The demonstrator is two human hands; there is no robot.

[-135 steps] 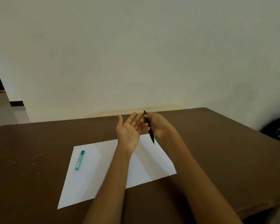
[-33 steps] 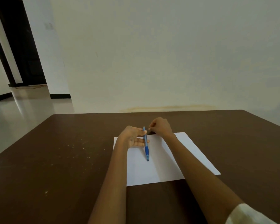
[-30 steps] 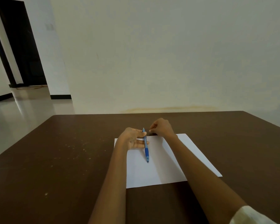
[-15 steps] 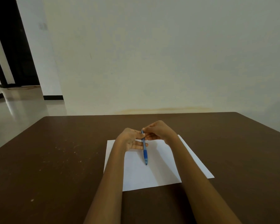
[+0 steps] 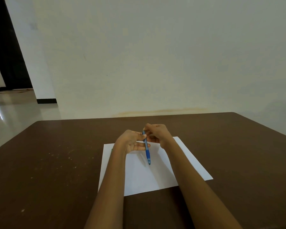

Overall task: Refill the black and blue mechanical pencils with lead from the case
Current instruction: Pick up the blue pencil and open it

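My left hand (image 5: 132, 142) holds the blue mechanical pencil (image 5: 147, 152) by its upper barrel, tip pointing down toward me over the white paper (image 5: 147, 177). My right hand (image 5: 157, 133) is pinched at the pencil's top end, fingers closed on it. Whether a lead or cap sits between those fingers is too small to tell. The black pencil and the lead case are out of sight.
The paper lies on a dark brown table (image 5: 48, 171) with pale specks on its left part. A plain wall stands behind the far edge, and a dark doorway (image 5: 5, 47) opens at the far left.
My right hand has come in from beside the pencil's top and now closes on its top end. The left hand keeps holding the pencil in about the same place.
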